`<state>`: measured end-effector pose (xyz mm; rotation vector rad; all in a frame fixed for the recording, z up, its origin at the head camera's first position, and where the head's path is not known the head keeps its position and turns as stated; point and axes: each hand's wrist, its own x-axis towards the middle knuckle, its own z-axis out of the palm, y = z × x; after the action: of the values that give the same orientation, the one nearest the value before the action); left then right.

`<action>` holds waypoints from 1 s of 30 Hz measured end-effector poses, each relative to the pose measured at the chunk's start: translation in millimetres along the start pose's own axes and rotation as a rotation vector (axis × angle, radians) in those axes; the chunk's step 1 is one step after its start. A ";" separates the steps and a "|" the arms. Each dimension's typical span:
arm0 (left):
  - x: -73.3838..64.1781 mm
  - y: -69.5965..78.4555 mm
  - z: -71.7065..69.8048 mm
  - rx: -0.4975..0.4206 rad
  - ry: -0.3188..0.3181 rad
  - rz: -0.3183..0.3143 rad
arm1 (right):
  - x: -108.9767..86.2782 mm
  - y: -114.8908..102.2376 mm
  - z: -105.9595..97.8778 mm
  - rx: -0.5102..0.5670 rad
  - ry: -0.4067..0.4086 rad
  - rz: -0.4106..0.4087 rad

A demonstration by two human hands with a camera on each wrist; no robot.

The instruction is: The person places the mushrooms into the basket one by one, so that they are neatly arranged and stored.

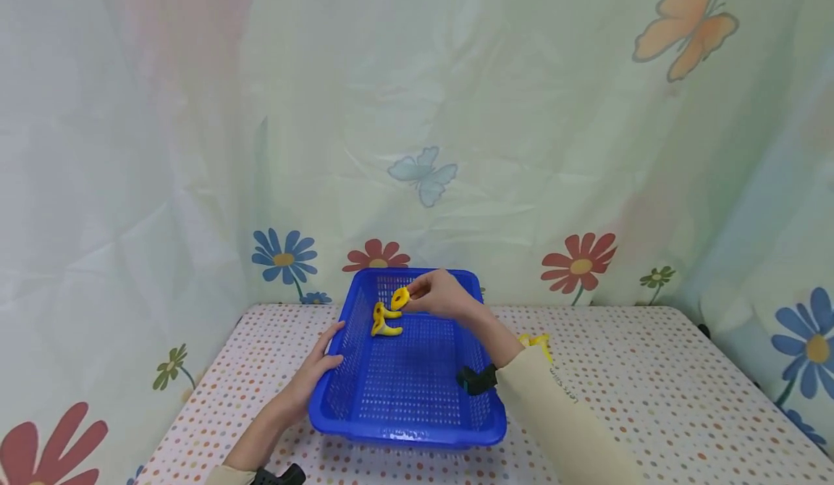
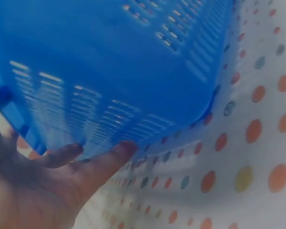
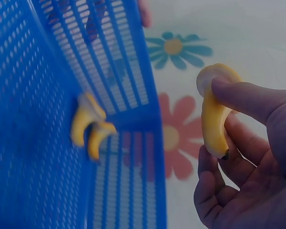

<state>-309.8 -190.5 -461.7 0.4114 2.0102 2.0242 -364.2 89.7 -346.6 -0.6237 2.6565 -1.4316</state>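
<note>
A blue plastic basket (image 1: 407,434) with slotted walls stands before me. At its left rim, my left hand (image 1: 309,376) holds the side, some fingers stretched along the outer wall in the left wrist view. Over the basket's far part, my right hand (image 1: 443,295) pinches a yellow banana-shaped piece (image 3: 213,117) between thumb and fingers. That piece is curved, with a pale round end under the thumb and a dark tip. Two similar yellow banana-shaped pieces (image 1: 387,330) lie inside the basket by its left wall.
More yellow pieces (image 1: 537,343) lie on the table right of the basket, partly hidden by my right sleeve (image 1: 554,412). A dotted cloth (image 1: 651,398) covers the table. Behind it hangs a curtain (image 1: 495,145) printed with flowers and butterflies.
</note>
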 end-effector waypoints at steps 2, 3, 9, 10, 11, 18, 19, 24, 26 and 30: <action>-0.2 -0.7 -0.7 -0.009 -0.019 -0.020 | 5.0 -0.5 10.3 0.021 -0.021 -0.006; -0.1 -1.1 -1.0 -0.016 -0.029 -0.029 | 7.4 -0.4 15.1 0.024 -0.029 -0.008; -0.7 0.5 -1.5 -0.017 -0.062 -0.028 | 22.9 5.5 39.0 0.005 -0.073 0.022; -0.7 1.3 -1.4 -0.013 -0.067 -0.023 | 25.6 8.1 42.3 -0.001 -0.076 0.030; -0.8 1.9 -1.3 -0.009 -0.072 -0.020 | 28.0 10.5 45.5 -0.007 -0.079 0.040; -2.0 3.6 -3.5 0.014 -0.059 -0.021 | 39.0 23.0 65.5 -0.038 -0.095 0.084; -2.3 3.6 -3.9 0.014 -0.057 -0.022 | 39.2 24.2 67.6 -0.036 -0.096 0.083; -3.1 2.2 -3.6 0.028 -0.057 -0.028 | 37.3 31.9 75.7 -0.050 -0.113 0.103; -2.6 1.6 -2.8 0.041 -0.046 -0.029 | 35.9 35.0 77.3 -0.057 -0.118 0.118; 0.1 0.7 -1.7 0.057 -0.022 -0.022 | 34.6 40.2 78.1 -0.064 -0.112 0.148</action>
<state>-310.4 -192.0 -460.9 0.4192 2.0540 1.9448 -390.1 34.7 -418.8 -0.4855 2.6089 -1.2406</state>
